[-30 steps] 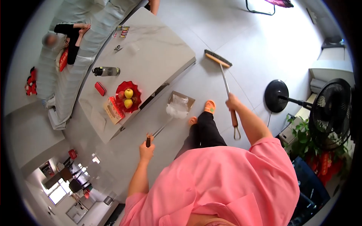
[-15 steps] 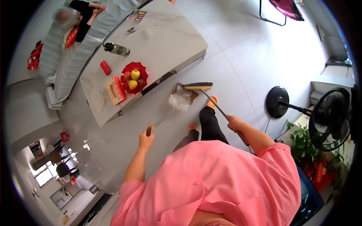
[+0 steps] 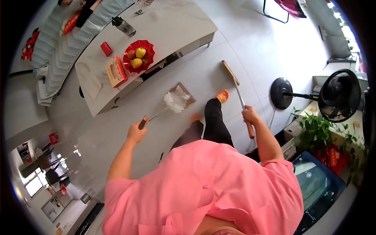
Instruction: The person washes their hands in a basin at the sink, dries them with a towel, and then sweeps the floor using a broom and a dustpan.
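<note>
My left hand [image 3: 136, 132] is closed round the dark grip of a long-handled dustpan [image 3: 189, 102]. Clear, crumpled plastic [image 3: 180, 95] lies in the pan, which is at floor level beside the coffee table. In my right hand [image 3: 250, 115] is the handle of a broom [image 3: 231, 73]. Its wooden head is to the right of the dustpan and apart from it, over the pale tiles. My feet, in orange footwear [image 3: 222, 96], stand between the two tools.
A marble-topped table [image 3: 176, 23] on the left bears a red fruit dish [image 3: 147, 67], a tissue box [image 3: 116, 72] and a bottle [image 3: 124, 26]. A black fan [image 3: 338, 96] and a leafy plant [image 3: 318, 129] stand at right. A person [image 3: 84, 13] sits on the sofa [image 3: 58, 58].
The broom head has moved away from the dustpan, to the right and farther forward, and has turned. The dustpan has shifted left, with the plastic still in it. My view has shifted a little.
</note>
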Demonstrator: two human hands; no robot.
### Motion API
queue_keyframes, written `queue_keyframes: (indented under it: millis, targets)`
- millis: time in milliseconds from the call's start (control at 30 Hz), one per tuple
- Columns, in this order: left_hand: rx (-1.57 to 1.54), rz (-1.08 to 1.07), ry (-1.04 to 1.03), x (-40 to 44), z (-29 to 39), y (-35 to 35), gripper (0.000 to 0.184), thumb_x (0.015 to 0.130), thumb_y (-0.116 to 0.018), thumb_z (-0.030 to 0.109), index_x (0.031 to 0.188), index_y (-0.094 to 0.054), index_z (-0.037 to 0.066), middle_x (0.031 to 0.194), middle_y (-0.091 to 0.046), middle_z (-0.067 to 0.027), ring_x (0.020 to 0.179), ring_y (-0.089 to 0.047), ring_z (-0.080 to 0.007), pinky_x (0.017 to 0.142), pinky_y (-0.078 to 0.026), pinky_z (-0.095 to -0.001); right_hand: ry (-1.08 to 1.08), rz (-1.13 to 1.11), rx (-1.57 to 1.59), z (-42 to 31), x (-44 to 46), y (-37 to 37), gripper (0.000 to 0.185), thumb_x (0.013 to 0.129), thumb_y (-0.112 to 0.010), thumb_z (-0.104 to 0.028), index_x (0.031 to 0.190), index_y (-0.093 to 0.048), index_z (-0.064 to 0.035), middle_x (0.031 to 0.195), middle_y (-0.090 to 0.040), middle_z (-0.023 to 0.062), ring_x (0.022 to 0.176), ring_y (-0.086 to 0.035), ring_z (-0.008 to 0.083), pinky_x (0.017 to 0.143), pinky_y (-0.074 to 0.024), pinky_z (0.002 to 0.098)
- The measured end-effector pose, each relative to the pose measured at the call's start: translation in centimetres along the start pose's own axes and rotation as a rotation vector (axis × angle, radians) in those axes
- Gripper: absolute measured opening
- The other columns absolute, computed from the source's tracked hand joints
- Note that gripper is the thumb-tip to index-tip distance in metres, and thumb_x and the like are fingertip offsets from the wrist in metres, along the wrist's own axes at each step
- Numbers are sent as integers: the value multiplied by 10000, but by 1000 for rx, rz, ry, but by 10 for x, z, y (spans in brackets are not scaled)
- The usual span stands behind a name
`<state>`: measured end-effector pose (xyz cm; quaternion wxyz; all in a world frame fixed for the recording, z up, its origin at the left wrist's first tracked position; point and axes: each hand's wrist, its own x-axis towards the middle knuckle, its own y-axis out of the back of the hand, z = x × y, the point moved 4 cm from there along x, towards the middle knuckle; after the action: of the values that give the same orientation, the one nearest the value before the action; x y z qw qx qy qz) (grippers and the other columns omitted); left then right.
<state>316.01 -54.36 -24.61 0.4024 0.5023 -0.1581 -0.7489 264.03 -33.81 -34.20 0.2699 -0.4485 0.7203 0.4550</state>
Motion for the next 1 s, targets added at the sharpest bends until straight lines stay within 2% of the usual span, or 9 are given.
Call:
queue_keyframes:
  millis: [133, 267, 333, 400, 533, 600, 667, 967, 1000]
  targets:
    - [3, 8, 3, -10, 9, 6, 258, 750, -550, 231, 831, -590, -11, 685, -588, -174, 591, -537, -285, 576, -423, -370, 32, -240, 319, 51, 68, -92, 110, 747, -539, -45, 844, -509, -2, 625, -528, 76, 502, -542, 188, 419, -492, 347]
    - [38, 12, 17, -2, 3, 6, 263, 733, -540, 215, 886, -615, 15, 675, -577, -151, 573, -526, -268, 567, -419, -361, 37, -295, -110, 12, -9, -139, 100, 751, -541, -45, 835, -499, -10, 631, -531, 84, 451, -526, 207, 387, -476, 352]
    - [17, -4, 31, -1, 3, 6, 262, 719, -537, 203, 893, -619, 25, 669, -570, -136, 564, -521, -258, 562, -417, -357, 396, -483, -325, 26, -7, -156, 120, 746, -526, -56, 851, -519, 4, 623, -532, 99, 483, -541, 211, 422, -476, 344]
    - [-17, -8, 3, -2, -1, 6, 256, 706, -536, 193, 886, -618, 32, 663, -564, -120, 556, -516, -249, 558, -414, -355, 100, -468, -117, -3, -54, -149, 84, 728, -530, -67, 773, -532, 4, 632, -556, 113, 523, -577, 226, 456, -481, 348]
    - [-30, 37, -153, 5, -16, -4, 263, 682, -561, 223, 875, -618, 54, 671, -576, -109, 590, -537, -250, 570, -419, -365, 248, -607, -406, -11, -66, -141, 492, 757, -484, -81, 1246, -477, -32, 584, -515, 58, 474, -512, 159, 444, -458, 308]
    - [-35, 54, -169, 0, -26, -4, 272, 665, -578, 244, 866, -618, 65, 692, -592, -116, 643, -568, -264, 599, -433, -376, 282, -615, -427, -22, -84, -132, 449, 759, -498, -86, 1205, -515, -34, 606, -542, 61, 494, -525, 150, 452, -454, 305]
    - [-61, 74, -176, -14, -27, -6, 250, 664, -585, 235, 835, -618, 56, 677, -590, -124, 621, -556, -260, 589, -431, -371, 407, -560, -539, -25, -89, -131, 136, 724, -498, -129, 800, -531, -21, 629, -573, 118, 569, -593, 227, 526, -476, 361]
    - [-128, 83, -186, -62, 2, -35, 236, 688, -583, 247, 795, -584, 37, 731, -596, -159, 685, -564, -322, 617, -432, -405, 364, -448, -472, -59, -175, -80, 360, 732, -525, -78, 1086, -583, -47, 738, -608, 121, 539, -569, 165, 508, -479, 321]
    - [-132, 59, -185, -60, 13, -40, 246, 687, -579, 257, 819, -599, 50, 783, -615, -171, 741, -580, -353, 648, -439, -421, 277, -422, -550, -67, -186, -71, 593, 684, -551, -131, 1260, -475, -12, 881, -641, 192, 776, -621, 231, 727, -486, 332]
